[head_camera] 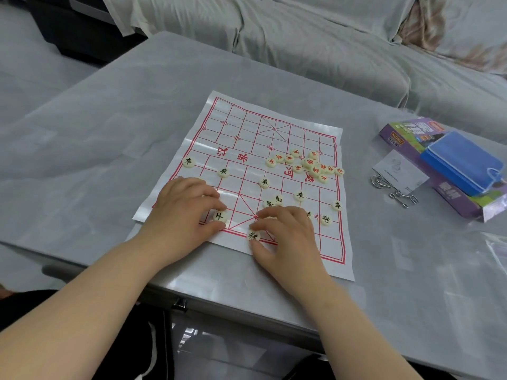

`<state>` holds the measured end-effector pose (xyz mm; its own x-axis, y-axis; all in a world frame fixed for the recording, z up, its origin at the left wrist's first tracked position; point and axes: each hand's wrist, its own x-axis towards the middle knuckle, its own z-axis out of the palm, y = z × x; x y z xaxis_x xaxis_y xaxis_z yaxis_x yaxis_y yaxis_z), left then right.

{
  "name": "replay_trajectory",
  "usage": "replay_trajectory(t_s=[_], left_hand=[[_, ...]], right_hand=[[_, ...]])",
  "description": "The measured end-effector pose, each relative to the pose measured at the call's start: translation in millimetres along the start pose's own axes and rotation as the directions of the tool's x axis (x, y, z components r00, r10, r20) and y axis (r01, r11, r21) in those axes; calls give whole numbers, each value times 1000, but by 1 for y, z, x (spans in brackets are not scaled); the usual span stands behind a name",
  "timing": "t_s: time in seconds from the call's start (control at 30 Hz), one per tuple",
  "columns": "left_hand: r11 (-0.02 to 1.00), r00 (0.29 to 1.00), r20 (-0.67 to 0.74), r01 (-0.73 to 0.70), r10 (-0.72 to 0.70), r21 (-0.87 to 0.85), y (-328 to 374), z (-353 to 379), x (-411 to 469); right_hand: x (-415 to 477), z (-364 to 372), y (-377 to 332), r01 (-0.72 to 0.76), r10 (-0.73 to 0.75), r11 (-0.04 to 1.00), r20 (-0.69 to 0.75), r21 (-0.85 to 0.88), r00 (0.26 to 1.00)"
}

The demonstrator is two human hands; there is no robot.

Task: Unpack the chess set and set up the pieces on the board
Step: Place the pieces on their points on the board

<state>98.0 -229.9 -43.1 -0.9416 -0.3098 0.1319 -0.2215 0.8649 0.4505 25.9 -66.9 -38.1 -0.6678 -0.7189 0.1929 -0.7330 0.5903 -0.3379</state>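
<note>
Head view showed both hands low on the board point(277, 138), left hand point(182, 212) pinching one piece point(220, 216), right hand point(285, 234) another point(254, 236); each wanted centring on a line crossing.

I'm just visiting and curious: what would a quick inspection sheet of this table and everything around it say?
Surface: grey table, with the board sheet lying creased on it.
Job's things: black-lettered pieces spread over the near half; red-lettered pieces heaped near the board's right edge.
Clutter: purple box under a blue case, a white leaflet and metal ring puzzles to the right.
Grippers: left hand fingers on one piece; right hand pinching another piece.
Cables: nothing seen.
Surroundings: sofa under a grey cover behind the table.
</note>
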Motion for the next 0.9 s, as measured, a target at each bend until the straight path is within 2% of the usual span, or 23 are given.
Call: replay_trajectory(t_s=[0.27, 0.43, 0.57, 0.67, 0.77, 0.9], left_hand=[[1000, 999, 26, -22, 22, 12, 1, 1, 0], [999, 999, 14, -42, 42, -4, 2, 1, 1], [996, 997, 17, -73, 74, -46, 6, 2, 2], [991, 993, 12, -112, 114, -73, 11, 3, 2], [981, 982, 18, -189, 190, -50, 15, 8, 2], [959, 959, 6, -284, 284, -8, 15, 18, 3]], right_hand=[[-1, 7, 3, 27, -27, 1000, -5, -3, 1000], [-3, 1, 6, 11, -9, 994, -12, 109, 1000], [-4, -13, 16, -105, 116, 981, -63, 165, 991], [-7, -18, 35, -166, 182, 980, -171, 106, 968], [-11, -23, 49, -267, 273, 961, -103, 72, 957], [-14, -20, 52, -264, 267, 963, -78, 47, 961]])
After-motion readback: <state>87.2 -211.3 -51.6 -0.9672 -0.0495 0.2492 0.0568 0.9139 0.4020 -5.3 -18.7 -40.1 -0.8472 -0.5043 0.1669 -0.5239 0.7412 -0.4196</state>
